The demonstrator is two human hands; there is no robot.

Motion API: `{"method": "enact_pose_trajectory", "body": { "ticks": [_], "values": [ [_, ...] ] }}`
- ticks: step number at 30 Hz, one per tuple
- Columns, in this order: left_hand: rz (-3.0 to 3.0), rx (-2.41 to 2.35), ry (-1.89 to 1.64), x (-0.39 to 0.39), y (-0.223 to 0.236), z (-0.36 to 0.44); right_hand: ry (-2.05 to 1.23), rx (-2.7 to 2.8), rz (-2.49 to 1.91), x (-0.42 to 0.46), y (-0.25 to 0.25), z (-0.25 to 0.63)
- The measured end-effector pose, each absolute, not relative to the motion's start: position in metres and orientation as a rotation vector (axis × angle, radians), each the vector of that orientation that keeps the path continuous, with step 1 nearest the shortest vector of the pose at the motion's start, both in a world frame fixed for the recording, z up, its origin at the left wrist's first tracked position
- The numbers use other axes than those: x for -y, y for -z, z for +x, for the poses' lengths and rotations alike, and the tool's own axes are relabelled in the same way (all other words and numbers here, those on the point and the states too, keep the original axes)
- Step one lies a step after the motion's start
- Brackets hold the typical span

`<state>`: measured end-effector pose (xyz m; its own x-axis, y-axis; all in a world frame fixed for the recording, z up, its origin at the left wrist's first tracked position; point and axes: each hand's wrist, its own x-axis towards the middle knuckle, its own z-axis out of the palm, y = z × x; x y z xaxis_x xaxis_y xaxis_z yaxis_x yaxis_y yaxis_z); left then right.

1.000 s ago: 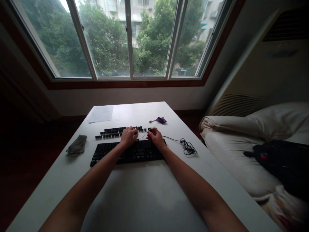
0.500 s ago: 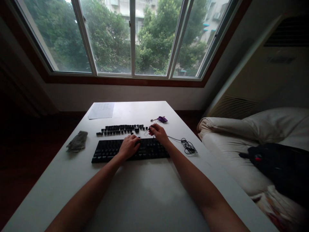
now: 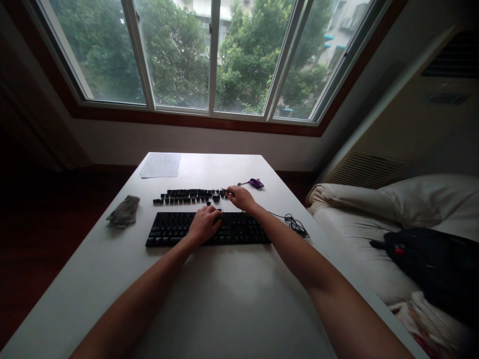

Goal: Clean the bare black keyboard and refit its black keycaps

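A black keyboard [image 3: 168,230] lies across the white table. My left hand [image 3: 205,223] is closed over its middle, fingers curled down toward the back edge and partly hidden. Behind the keyboard, loose black keycaps [image 3: 187,195] stand in two rows. My right hand [image 3: 239,197] pinches a small dark tool at the right end of these rows; its thin wire loops in the earlier view look like a keycap puller's. The fingertips are too small to show whether a keycap is in it.
Behind my right hand lies a purple item [image 3: 256,183] beside a small brush-like stick. A coiled black cable [image 3: 295,225] is at the right, a grey cloth [image 3: 124,212] at the left, and a paper sheet [image 3: 160,165] at the far left. A couch [image 3: 348,209] flanks the table.
My right hand has moved left and away from me, toward the end of the keycap rows. My left hand stays on the keyboard. The whole view has shifted slightly.
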<state>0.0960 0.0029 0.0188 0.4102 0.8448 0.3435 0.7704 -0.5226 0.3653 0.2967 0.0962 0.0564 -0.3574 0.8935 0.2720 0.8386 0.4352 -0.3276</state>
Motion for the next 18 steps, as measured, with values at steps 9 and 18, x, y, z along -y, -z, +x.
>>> {"method": "enact_pose_trajectory", "body": {
  "ticks": [9, 18],
  "values": [
    [2.495, -1.478, -0.731, -0.004, -0.021, 0.096, 0.029, 2.605, -1.536, -0.129, -0.039, 0.268],
    [2.514, -1.484, -0.726, -0.005, -0.021, 0.096, 0.012, 2.656, -1.498, -0.142, -0.033, 0.264]
  ]
}}
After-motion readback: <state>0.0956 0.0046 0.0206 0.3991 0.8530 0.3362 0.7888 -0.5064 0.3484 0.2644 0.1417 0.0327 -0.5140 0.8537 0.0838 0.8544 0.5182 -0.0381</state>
